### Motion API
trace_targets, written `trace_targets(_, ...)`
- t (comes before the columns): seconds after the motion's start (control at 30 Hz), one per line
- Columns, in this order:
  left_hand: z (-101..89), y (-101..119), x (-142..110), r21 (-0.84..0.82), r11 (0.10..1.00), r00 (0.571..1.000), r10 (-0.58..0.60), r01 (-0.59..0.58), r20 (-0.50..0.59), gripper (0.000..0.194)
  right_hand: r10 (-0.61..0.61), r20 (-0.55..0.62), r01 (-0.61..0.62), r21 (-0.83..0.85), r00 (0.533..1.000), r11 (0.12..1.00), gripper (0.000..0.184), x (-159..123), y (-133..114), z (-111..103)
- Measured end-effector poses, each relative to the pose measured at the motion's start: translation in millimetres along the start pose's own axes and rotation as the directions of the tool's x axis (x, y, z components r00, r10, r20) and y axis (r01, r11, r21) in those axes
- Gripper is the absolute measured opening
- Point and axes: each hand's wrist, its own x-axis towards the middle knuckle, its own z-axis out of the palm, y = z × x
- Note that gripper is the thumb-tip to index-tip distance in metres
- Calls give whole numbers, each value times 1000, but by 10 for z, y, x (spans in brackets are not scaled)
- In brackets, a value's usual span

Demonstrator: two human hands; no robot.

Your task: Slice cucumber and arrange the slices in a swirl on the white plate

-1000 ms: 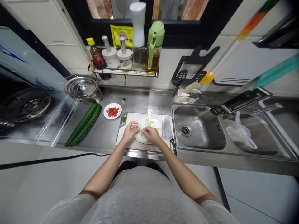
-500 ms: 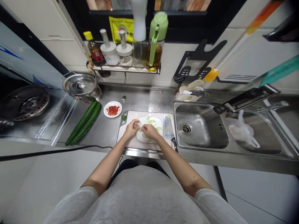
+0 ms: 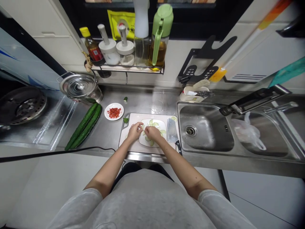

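Over the left side of a white square plate [image 3: 145,121], my left hand [image 3: 134,131] is closed in a pinch on a pale green cucumber slice [image 3: 143,127]. My right hand [image 3: 152,133] is also closed, its fingertips meeting the slice beside the left ones and partly hiding it. Several thin cucumber slices [image 3: 163,132] lie curved on the plate. Under the plate is a pale cutting board [image 3: 133,118]. A cleaver [image 3: 172,130] with a black handle rests on the board's right side, and a cucumber end piece [image 3: 125,120] lies at its upper left corner.
Two whole cucumbers [image 3: 85,126] and a round plate of chopped red pieces [image 3: 114,112] are to the left, with a lidded steel pot [image 3: 81,89] behind. A double sink [image 3: 205,127] is on the right. A seasoning rack [image 3: 128,68] hangs at the back.
The view has shifted slightly, so the rack sits higher in the picture. Both hands stay over the plate in nearly the same pinch.
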Motion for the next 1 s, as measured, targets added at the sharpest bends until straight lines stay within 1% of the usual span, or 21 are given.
trace_targets(0.17,23,-11,-13,107,987,993,119,-118,-6,31,4,-57,-7,-54,998,999,29,-14,-35,39)
trace_targets(0.37,35,-16,-67,215,962,983,179,-168,-36,25,5,-74,-10,-63,997,998,24,-29,-26,79)
trace_targets(0.57,5,-15,-85,235,958,983,181,-167,-42,24,39,-62,-41,-31,997,999,25,-33,-35,100)
trace_targets(0.7,16,-19,-90,259,952,981,182,-161,-60,24,60,-80,-62,-29,995,998,26,-28,-56,107)
trace_targets(0.87,45,-18,-95,237,961,983,164,-139,-88,22,98,-69,-99,-13,993,995,25,-18,-71,107)
trace_targets(1.0,71,-32,-94,222,968,984,147,-121,-101,22,106,-78,-106,4,991,994,24,-18,-71,114)
